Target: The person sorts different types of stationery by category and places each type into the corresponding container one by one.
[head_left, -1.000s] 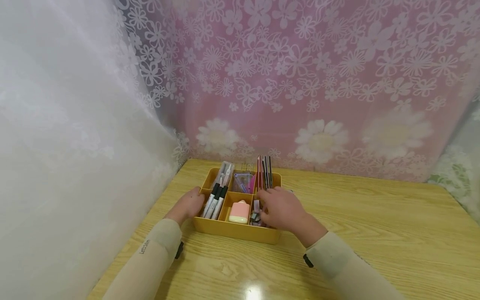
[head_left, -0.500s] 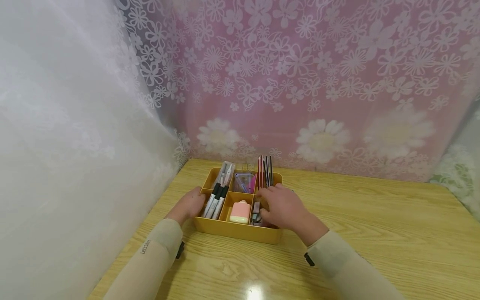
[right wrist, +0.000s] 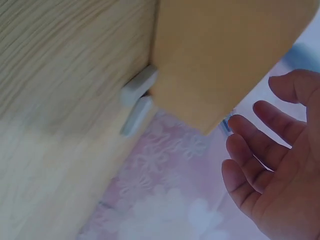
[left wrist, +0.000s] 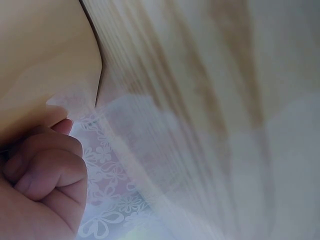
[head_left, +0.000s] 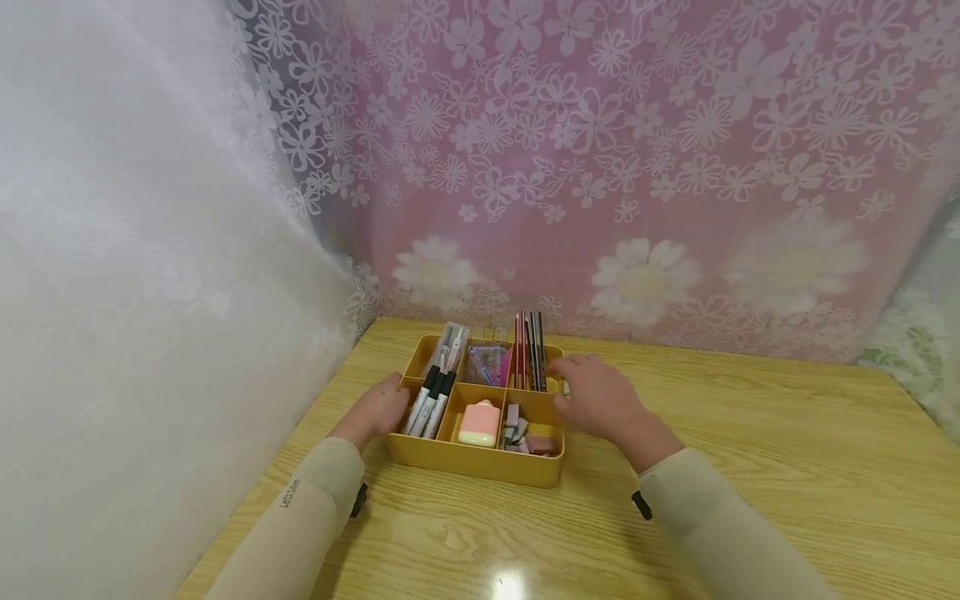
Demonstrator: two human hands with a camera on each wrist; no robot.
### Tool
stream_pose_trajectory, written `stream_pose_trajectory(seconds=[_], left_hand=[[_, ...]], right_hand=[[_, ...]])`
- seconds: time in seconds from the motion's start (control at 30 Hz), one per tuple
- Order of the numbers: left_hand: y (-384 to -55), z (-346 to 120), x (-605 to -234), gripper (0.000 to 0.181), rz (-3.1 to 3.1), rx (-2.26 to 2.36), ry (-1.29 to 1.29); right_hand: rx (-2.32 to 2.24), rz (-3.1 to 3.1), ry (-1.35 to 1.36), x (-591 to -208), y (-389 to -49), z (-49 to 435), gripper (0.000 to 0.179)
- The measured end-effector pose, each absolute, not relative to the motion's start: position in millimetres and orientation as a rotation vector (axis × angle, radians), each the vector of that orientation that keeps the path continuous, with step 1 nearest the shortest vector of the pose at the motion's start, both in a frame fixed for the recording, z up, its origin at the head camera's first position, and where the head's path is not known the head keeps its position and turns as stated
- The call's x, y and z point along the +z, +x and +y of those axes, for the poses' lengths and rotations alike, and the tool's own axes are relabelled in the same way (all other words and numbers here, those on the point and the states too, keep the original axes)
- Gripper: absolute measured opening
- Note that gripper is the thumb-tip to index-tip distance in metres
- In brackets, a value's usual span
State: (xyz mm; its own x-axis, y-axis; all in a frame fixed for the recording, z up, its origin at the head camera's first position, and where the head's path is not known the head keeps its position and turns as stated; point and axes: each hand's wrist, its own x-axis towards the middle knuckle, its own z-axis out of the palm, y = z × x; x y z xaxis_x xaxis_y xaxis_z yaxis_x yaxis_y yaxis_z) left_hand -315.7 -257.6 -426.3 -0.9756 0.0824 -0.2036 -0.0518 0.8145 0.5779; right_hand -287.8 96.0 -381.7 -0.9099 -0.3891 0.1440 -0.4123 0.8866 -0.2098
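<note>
A yellow divided organizer box sits on the table. My left hand grips its left wall; in the left wrist view, curled fingers lie against that side. Just off the right rim is my right hand, its relaxed fingers spread with nothing in them. Inside the box are black-capped markers, a clear case with white tools, a pink-and-cream bottle-shaped item, set squares, pencils and several small grey and pink blocks.
Two small pale blocks lie on the table against the box's right wall in the right wrist view. The wooden table extends to the right. A pink floral curtain hangs behind it, a white sheet at the left.
My right hand has come out of the front right compartment and moved right, past the box's rim, uncovering the small blocks. The left hand keeps its place on the box.
</note>
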Motion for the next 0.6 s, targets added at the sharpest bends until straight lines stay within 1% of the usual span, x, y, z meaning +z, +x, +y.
stream_pose_trajectory(seconds=[0.2, 0.4, 0.6], left_hand=[[-315, -257, -425, 0.055, 2.794, 0.882, 0.046], [-315, -258, -426, 0.055, 2.794, 0.886, 0.056], [-314, -258, -425, 0.055, 2.789, 0.898, 0.04]], right_hand=[[0.383, -3.018, 0.522, -392, -298, 114, 0.043], [0.36, -3.113, 0.471, -405, -307, 125, 0.041], [0.338, -3.181, 0.48, -418, -311, 126, 0.033]])
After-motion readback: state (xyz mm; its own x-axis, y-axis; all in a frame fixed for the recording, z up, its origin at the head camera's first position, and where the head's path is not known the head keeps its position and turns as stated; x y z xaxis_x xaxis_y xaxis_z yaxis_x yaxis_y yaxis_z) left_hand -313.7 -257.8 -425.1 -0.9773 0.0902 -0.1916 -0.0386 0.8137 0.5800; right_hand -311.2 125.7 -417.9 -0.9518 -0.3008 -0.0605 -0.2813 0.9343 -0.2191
